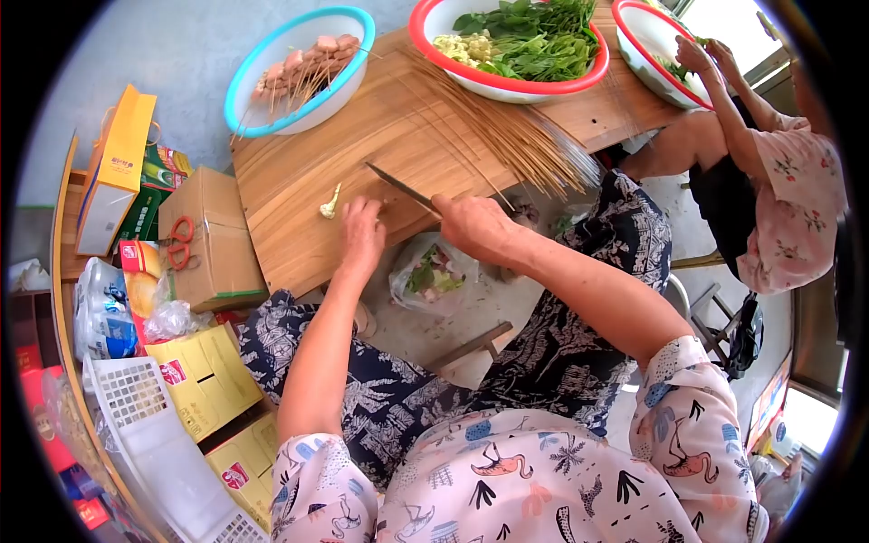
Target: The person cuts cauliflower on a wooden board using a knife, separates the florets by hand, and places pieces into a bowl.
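Note:
My right hand [477,226] is wrapped round the handle of a kitchen knife [398,185], its blade pointing up and left over the wooden table [308,172]. My left hand [364,237] rests at the table's near edge with its fingers curled together; whatever they may hold is hidden. Just left of those fingers lies a small pale cauliflower floret [329,204] with a thin stalk. Below the edge, between my knees, sits a plastic bag [433,276] with leafy scraps in it.
A blue-rimmed basin [249,77] holds skewered meat. A red-rimmed basin [566,86] holds greens and cauliflower. Many bamboo skewers [507,131] lie on the table. Another person [787,181] works at a second red-rimmed basin [631,36]. Red scissors [181,242] and boxes are at left.

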{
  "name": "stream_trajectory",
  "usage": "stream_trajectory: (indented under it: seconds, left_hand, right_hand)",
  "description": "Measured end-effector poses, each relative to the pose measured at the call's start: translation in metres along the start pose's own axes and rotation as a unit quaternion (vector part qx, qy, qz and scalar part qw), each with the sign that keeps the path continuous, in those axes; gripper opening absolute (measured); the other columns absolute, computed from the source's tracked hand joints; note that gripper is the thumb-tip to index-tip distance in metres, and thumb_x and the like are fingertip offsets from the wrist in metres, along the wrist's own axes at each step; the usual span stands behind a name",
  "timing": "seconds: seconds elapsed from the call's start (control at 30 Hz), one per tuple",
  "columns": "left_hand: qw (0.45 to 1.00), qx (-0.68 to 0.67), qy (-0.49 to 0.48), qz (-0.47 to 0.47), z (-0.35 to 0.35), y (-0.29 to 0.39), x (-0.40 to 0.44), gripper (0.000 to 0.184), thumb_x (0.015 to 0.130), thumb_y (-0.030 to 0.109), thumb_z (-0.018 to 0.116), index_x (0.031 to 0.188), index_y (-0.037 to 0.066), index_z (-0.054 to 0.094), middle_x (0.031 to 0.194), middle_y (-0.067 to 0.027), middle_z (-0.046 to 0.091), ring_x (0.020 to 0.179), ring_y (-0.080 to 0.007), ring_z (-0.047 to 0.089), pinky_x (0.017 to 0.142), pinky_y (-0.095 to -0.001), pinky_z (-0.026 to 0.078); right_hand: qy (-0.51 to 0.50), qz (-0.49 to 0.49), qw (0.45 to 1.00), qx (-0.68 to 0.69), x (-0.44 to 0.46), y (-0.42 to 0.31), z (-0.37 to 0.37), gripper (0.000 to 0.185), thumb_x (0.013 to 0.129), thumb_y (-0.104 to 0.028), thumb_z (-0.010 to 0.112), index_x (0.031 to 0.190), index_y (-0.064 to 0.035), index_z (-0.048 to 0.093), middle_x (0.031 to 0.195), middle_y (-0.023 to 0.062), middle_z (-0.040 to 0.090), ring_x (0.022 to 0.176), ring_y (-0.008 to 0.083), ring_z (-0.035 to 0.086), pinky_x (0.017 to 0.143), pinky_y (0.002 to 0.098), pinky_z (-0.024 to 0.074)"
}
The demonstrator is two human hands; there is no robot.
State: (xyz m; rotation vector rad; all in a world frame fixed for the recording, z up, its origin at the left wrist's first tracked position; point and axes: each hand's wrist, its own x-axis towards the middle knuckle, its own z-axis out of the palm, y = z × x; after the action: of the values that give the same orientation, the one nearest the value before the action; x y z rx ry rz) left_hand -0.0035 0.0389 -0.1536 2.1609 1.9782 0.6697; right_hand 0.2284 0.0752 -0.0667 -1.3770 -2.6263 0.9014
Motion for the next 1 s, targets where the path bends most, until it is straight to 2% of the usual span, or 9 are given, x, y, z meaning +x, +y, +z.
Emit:
stream_trajectory:
  seconds: [0.1,0.2,0.3,0.5,0.63,0.7,0.77,1.0]
  left_hand:
    - [0.998,0.064,0.023,-0.009,-0.015,-0.007,-0.006,0.028,0.07,-0.001,0.067,0.096,0.006,0.067,0.098,-0.0125,0.057,0.099,-0.0341,0.053,0.085,-0.0438,0.044]
    - [0.988,0.116,0.053,-0.083,-0.037,-0.006,0.0,0.021,0.072,0.008,0.075,0.091,0.009,0.067,0.096,-0.0092,0.058,0.1,-0.0305,0.054,0.084,-0.0412,0.043]
    - [0.985,0.068,0.11,-0.112,-0.033,-0.028,0.008,0.018,0.075,0.009,0.072,0.092,0.007,0.067,0.098,-0.0106,0.06,0.094,-0.0323,0.057,0.082,-0.0428,0.046]
    - [0.981,0.04,0.108,-0.153,-0.012,-0.054,0.019,0.02,0.074,0.001,0.07,0.093,0.005,0.066,0.095,-0.0133,0.062,0.094,-0.0343,0.061,0.08,-0.0424,0.048]
    - [0.99,-0.057,0.069,-0.105,0.003,-0.03,0.026,0.02,0.073,-0.004,0.067,0.092,0.004,0.065,0.092,-0.0143,0.063,0.092,-0.0356,0.06,0.08,-0.0426,0.048]
    - [0.995,-0.055,0.08,0.01,0.012,-0.017,0.027,0.02,0.073,-0.008,0.064,0.09,0.002,0.064,0.092,-0.0152,0.063,0.092,-0.0367,0.06,0.081,-0.0428,0.048]
    - [0.995,-0.057,0.082,0.013,0.013,-0.008,0.025,0.021,0.072,-0.009,0.063,0.09,0.001,0.064,0.092,-0.0158,0.062,0.092,-0.0374,0.059,0.081,-0.0433,0.048]
    - [0.996,-0.054,0.072,-0.008,0.012,-0.006,0.023,0.021,0.071,-0.01,0.061,0.089,0.002,0.063,0.094,-0.0152,0.06,0.098,-0.0372,0.056,0.084,-0.045,0.047]
  right_hand:
    - [-0.001,0.022,1.0,-0.016,0.004,0.006,0.0,0.013,0.089,-0.013,0.05,0.095,-0.0027,0.056,0.081,0.0211,0.068,0.08,0.0414,0.066,0.069,0.0495,0.0505]
    - [0.033,0.006,0.999,-0.015,0.004,0.015,0.003,0.015,0.091,-0.014,0.046,0.095,-0.0023,0.055,0.079,0.0205,0.067,0.078,0.0416,0.065,0.068,0.05,0.05]
    - [0.069,-0.027,0.997,0.015,0.002,0.016,0.006,0.014,0.09,-0.012,0.046,0.094,-0.0012,0.053,0.077,0.0218,0.066,0.077,0.0425,0.064,0.066,0.0505,0.0493]
    - [0.062,-0.039,0.995,0.064,0.001,0.009,0.001,0.01,0.085,-0.008,0.05,0.092,-0.0001,0.052,0.074,0.0236,0.064,0.077,0.0444,0.063,0.068,0.0527,0.0481]
    - [0.071,-0.052,0.995,0.051,0.003,0.007,0.007,0.01,0.085,-0.008,0.05,0.092,-0.001,0.052,0.074,0.0235,0.064,0.075,0.0432,0.064,0.068,0.0519,0.049]
    - [0.067,-0.047,0.996,0.042,0.003,0.005,0.009,0.01,0.085,-0.008,0.051,0.092,-0.0014,0.053,0.074,0.0234,0.064,0.075,0.0428,0.064,0.067,0.0515,0.0494]
    - [0.024,-0.04,0.998,0.042,0.003,0.001,0.006,0.018,0.086,-0.012,0.05,0.099,0.0004,0.049,0.079,0.0252,0.063,0.081,0.0449,0.061,0.071,0.053,0.0468]
    - [0.018,-0.04,0.999,0.026,0.002,0.0,0.009,0.015,0.085,-0.01,0.049,0.096,0.0002,0.048,0.079,0.0248,0.063,0.081,0.0448,0.061,0.069,0.0528,0.0471]
